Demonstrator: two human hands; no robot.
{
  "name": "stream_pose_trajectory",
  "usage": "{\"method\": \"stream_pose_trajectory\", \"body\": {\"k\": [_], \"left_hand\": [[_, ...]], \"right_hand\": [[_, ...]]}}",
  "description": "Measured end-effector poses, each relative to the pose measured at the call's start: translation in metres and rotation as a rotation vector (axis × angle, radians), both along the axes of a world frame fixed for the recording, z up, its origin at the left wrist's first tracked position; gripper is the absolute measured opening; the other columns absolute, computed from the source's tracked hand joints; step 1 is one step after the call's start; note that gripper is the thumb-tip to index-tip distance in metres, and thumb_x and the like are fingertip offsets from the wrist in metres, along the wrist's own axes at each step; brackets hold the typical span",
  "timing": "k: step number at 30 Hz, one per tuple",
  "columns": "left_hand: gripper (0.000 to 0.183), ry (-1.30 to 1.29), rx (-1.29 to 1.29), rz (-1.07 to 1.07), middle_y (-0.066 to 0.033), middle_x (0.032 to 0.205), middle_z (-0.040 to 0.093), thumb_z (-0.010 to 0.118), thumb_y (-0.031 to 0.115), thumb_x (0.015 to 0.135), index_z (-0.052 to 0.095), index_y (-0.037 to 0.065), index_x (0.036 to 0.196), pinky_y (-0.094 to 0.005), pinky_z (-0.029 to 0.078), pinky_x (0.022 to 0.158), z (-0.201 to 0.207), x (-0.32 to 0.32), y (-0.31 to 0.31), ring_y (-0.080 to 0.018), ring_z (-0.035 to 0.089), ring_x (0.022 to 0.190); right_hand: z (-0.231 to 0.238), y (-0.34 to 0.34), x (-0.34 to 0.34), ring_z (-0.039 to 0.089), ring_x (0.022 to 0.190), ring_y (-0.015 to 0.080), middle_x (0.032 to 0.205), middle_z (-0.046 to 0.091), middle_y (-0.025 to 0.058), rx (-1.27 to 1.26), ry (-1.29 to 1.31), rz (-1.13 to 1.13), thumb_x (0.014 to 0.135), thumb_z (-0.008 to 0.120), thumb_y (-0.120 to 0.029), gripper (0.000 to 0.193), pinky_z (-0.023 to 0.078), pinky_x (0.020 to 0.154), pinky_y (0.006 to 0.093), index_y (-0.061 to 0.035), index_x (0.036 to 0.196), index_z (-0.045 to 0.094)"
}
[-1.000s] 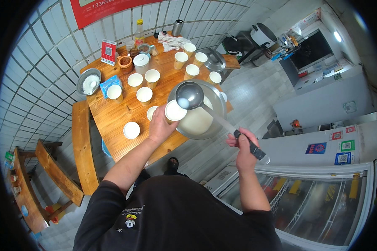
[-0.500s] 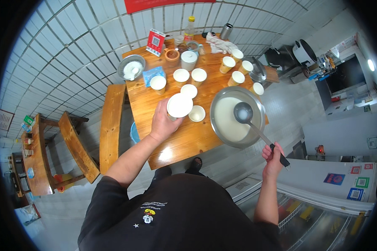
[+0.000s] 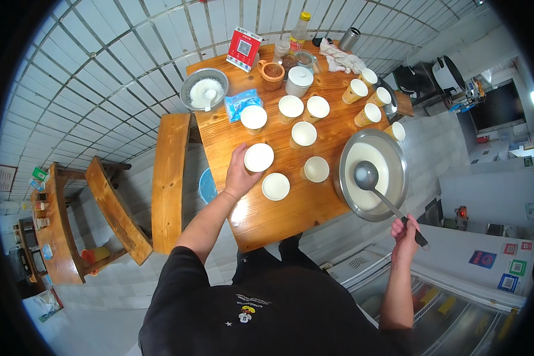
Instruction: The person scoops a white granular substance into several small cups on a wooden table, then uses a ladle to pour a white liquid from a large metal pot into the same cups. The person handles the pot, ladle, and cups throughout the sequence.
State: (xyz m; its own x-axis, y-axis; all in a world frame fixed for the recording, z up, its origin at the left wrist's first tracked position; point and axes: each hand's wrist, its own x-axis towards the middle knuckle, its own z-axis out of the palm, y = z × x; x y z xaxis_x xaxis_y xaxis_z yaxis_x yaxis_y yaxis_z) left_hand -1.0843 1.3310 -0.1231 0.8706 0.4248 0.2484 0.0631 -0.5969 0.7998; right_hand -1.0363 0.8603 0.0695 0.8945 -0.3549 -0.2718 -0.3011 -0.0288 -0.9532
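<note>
My left hand (image 3: 239, 178) is curled round the side of a white-topped paper cup (image 3: 259, 158) at the left of the wooden table (image 3: 252, 228). Close by it, nearer me, is another paper cup (image 3: 276, 187). A paper cup with pale contents (image 3: 316, 169) stands to the right, and a further paper cup (image 3: 303, 134) behind. My right hand (image 3: 405, 231) grips the dark handle end of a ladle (image 3: 388, 204). The ladle's round head rests in white liquid (image 3: 362, 157) inside a large steel basin (image 3: 404, 184) at the table's right edge.
More paper cups (image 3: 291, 110) stand farther back, with several yellowish ones (image 3: 355, 91) at the back right. A metal bowl of white powder (image 3: 187, 95), a blue packet (image 3: 242, 104), a lidded white pot (image 3: 299, 81) and an orange mug (image 3: 271, 76) line the back. A wooden bench (image 3: 169, 184) stands left.
The single large cup in my left hand is now lower and farther from the others, and a separate cup shows beside it. The view has shifted; the ladle stays in the basin in my right hand.
</note>
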Motion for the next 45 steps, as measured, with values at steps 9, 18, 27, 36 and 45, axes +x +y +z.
{"method": "stream_pose_trajectory", "body": {"k": [9, 18, 27, 36, 45], "left_hand": [[0.079, 0.057, -0.062, -0.068, -0.0241, 0.146, 0.046, 0.090, 0.017, 0.071, 0.051, 0.002, 0.137, -0.0439, 0.043, 0.114, -0.028, 0.010, 0.005, -0.0408, 0.046, 0.137], [0.083, 0.224, 0.015, -0.145, -0.0225, 0.140, 0.055, 0.086, 0.031, 0.080, 0.046, -0.002, 0.145, -0.0421, 0.045, 0.110, -0.023, -0.012, 0.064, -0.0374, 0.053, 0.130], [0.086, 0.150, -0.106, 0.044, -0.0216, 0.136, 0.059, 0.091, 0.033, 0.072, 0.051, -0.001, 0.141, -0.0412, 0.046, 0.109, -0.042, 0.092, 0.080, -0.0374, 0.057, 0.127], [0.068, 0.015, -0.177, 0.020, -0.0200, 0.123, 0.067, 0.089, 0.026, 0.074, 0.056, 0.002, 0.129, -0.0422, 0.051, 0.097, -0.041, 0.106, 0.071, -0.0368, 0.064, 0.114], [0.068, -0.033, 0.170, -0.043, -0.0184, 0.123, 0.060, 0.085, 0.017, 0.074, 0.055, 0.002, 0.133, -0.0455, 0.046, 0.102, 0.079, 0.030, 0.078, -0.0390, 0.058, 0.117]], "right_hand": [[-0.005, 0.026, -0.009, 0.068, 0.079, 0.0180, 0.101, 0.070, 0.0151, -0.060, 0.015, -0.017, 0.104, 0.054, -0.024, 0.038, 0.054, 0.069, 0.0293, 0.0000, 0.134, 0.053], [-0.007, 0.033, -0.015, 0.068, 0.080, 0.0174, 0.101, 0.070, 0.0148, -0.044, 0.004, -0.050, 0.104, 0.055, -0.026, 0.040, 0.054, 0.069, 0.0296, 0.0001, 0.135, 0.054], [-0.017, 0.037, -0.024, 0.069, 0.087, 0.0149, 0.101, 0.072, 0.0122, -0.282, -0.079, 0.069, 0.103, 0.060, -0.020, 0.036, 0.055, 0.077, 0.0287, 0.0000, 0.133, 0.058], [-0.029, 0.054, -0.020, 0.071, 0.088, 0.0176, 0.102, 0.074, 0.0103, -0.489, -0.057, 0.175, 0.101, 0.061, -0.018, 0.033, 0.056, 0.083, 0.0294, -0.0019, 0.130, 0.062], [-0.033, 0.034, -0.002, 0.070, 0.079, 0.0165, 0.100, 0.073, 0.0145, 0.001, 0.066, -0.099, 0.103, 0.057, -0.023, 0.039, 0.055, 0.069, 0.0282, 0.0006, 0.134, 0.054]]}}
